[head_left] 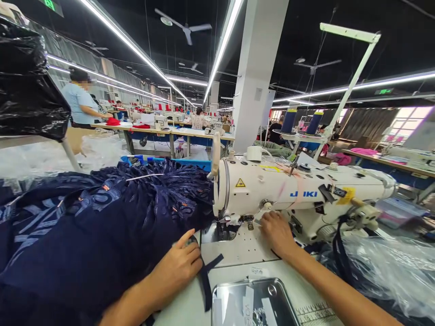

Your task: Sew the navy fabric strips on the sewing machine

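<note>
My left hand is at the left of the machine bed, its fingers curled round something dark that is mostly hidden. Beside it, a dark navy strip hangs over the table edge of the bed. Under the arm of the white sewing machine, my right hand rests with bent fingers close together; what they hold, if anything, is hidden. The needle and presser foot area lies between both hands. A large heap of navy garments fills the left side, next to my left hand.
In front stands a metal tray with labels, beside a printed ruler. Clear plastic and dark fabric lie at the right. Thread cones stand behind the machine. A person in light blue stands at the far left.
</note>
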`<move>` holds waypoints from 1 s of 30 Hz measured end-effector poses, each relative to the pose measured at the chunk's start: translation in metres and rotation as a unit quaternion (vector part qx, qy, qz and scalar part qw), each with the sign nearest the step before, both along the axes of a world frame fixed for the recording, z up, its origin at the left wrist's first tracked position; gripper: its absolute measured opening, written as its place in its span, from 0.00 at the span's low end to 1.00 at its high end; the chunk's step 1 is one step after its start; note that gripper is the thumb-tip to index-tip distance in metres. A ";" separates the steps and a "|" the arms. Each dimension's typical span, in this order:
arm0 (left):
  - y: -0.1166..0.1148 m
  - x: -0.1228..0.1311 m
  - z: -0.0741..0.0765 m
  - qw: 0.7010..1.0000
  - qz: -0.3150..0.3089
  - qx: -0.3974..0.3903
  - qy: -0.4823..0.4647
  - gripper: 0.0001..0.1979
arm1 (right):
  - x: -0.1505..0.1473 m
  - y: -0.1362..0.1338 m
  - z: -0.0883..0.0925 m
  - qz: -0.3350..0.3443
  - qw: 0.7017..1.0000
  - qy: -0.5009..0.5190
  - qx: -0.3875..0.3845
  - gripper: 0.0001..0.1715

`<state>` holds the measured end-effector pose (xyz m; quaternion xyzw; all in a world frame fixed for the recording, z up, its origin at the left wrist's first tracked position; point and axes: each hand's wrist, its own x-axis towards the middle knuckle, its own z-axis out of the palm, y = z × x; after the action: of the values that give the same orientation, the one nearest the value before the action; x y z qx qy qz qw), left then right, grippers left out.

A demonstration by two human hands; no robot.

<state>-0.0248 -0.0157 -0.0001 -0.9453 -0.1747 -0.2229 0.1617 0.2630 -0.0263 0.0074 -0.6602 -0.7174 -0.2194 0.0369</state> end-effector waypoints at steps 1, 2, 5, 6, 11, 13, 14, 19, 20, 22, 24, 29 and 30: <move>-0.002 0.006 0.002 0.999 -0.003 -0.041 -0.015 0.13 | 0.009 0.000 0.002 -0.039 0.999 -0.016 -0.010 0.09; -0.003 0.014 0.004 0.996 -0.001 -0.088 -0.029 0.11 | 0.016 0.001 0.003 -0.068 0.997 -0.028 -0.021 0.10; -0.006 0.042 0.006 0.959 0.046 -0.271 -0.069 0.12 | 0.026 0.005 0.004 -0.102 0.993 -0.046 -0.042 0.14; -0.006 0.051 0.005 0.935 0.074 -0.335 -0.084 0.14 | 0.025 0.006 0.004 -0.104 0.993 -0.047 -0.041 0.15; 0.005 0.072 -0.012 0.895 0.134 -0.405 -0.129 0.13 | -0.004 0.003 -0.002 -0.014 0.998 -0.059 0.006 0.12; 0.011 0.071 -0.018 0.934 0.117 -0.315 -0.117 0.10 | -0.020 -0.001 -0.010 0.073 0.996 -0.047 0.008 0.10; 0.014 0.070 -0.019 0.951 0.103 -0.275 -0.101 0.09 | -0.026 -0.003 -0.015 0.113 0.993 -0.032 0.008 0.10; 0.013 0.060 -0.018 0.970 0.070 -0.232 -0.033 0.10 | -0.031 -0.005 -0.037 0.212 0.967 0.139 0.011 0.04; 0.011 0.057 -0.017 0.970 0.064 -0.234 -0.034 0.10 | -0.028 -0.004 -0.041 0.214 0.961 0.177 0.013 0.03; 0.005 0.050 -0.016 0.972 0.036 -0.231 -0.032 0.11 | -0.023 -0.003 -0.046 0.218 0.949 0.226 0.021 0.03; -0.001 0.045 -0.016 0.976 0.006 -0.218 -0.025 0.12 | -0.022 -0.002 -0.048 0.234 0.942 0.238 0.029 0.04; -0.006 0.040 -0.018 0.986 0.000 -0.163 0.024 0.15 | -0.034 0.003 -0.044 0.288 0.932 0.221 0.019 0.09; -0.006 0.041 -0.019 0.988 0.002 -0.150 0.033 0.15 | -0.037 0.005 -0.043 0.293 0.930 0.223 0.012 0.09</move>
<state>0.0159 -0.0219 -0.0192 -0.9654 -0.2025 -0.1622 0.0239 0.2257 -0.0209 -0.0355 -0.4522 -0.8493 -0.0543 0.2668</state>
